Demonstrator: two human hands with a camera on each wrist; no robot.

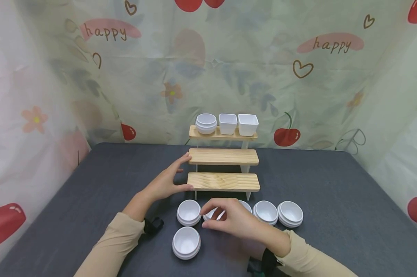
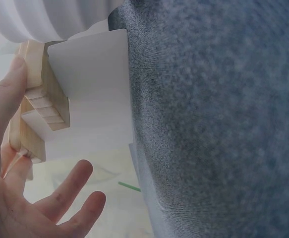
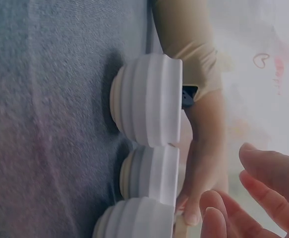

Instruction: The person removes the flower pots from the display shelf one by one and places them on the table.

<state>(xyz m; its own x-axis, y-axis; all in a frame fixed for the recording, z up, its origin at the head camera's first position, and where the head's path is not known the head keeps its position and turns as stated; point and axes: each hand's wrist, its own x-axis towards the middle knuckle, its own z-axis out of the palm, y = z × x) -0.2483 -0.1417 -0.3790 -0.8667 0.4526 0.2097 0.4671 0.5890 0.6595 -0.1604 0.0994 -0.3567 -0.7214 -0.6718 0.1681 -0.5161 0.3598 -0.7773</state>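
Observation:
A three-tier display stand with pale wooden shelves [image 1: 225, 182] and white side panels [image 2: 97, 84] stands at the table's middle. At its left end is my left hand [image 1: 161, 182]; the thumb touches the bottom shelf and the index finger the middle shelf, other fingers spread. My right hand [image 1: 237, 219] hovers over a row of round white ribbed pots, thumb and index finger apart with nothing between them. It partly hides a pot [image 1: 210, 215] beneath it. Left of that is another pot [image 1: 189, 211], and nearer me a single pot [image 1: 186, 241].
On the top shelf stand a round pot [image 1: 206, 123] and two square white pots, one in the middle [image 1: 228, 124] and one right [image 1: 248, 124]. Two more round pots [image 1: 265, 211] [image 1: 290, 213] sit right of my right hand. A printed curtain [image 1: 229, 77] hangs behind the dark table [image 1: 333, 200].

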